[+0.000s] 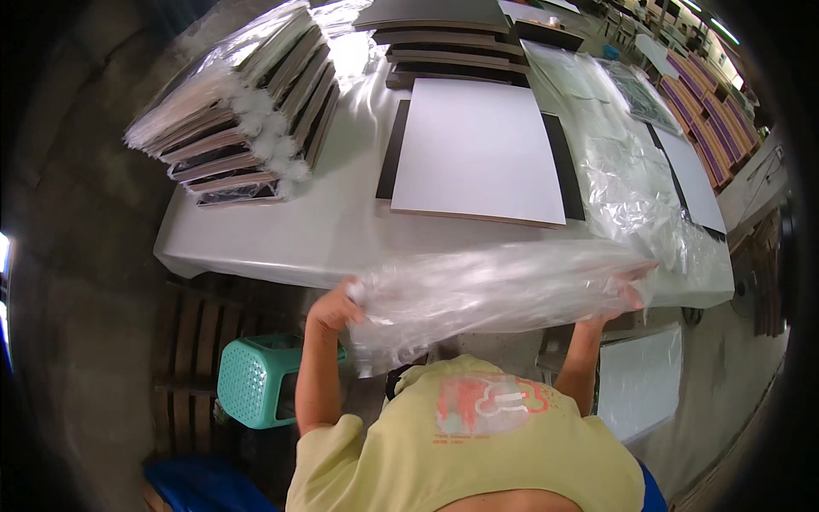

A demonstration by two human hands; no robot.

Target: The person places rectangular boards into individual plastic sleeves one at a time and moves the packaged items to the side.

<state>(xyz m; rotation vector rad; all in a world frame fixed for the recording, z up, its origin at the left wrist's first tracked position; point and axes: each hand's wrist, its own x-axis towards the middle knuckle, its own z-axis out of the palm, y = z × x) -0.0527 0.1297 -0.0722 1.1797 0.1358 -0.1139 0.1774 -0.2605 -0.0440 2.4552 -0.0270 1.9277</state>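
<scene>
1. There it was: clear plastic film (486, 286), spread out along the near edge of the table (230, 230), near the white panel (482, 158)!
2. The left hand (337, 305) had its fingers curled closed on the film's left end.
3. The right hand (616, 299) was at the other end, veiled by plastic; how far it was closed, one couldn't tell.
4. Good handling, it seemed, called for level hands, even tension and no snagging on panel corners.
</scene>
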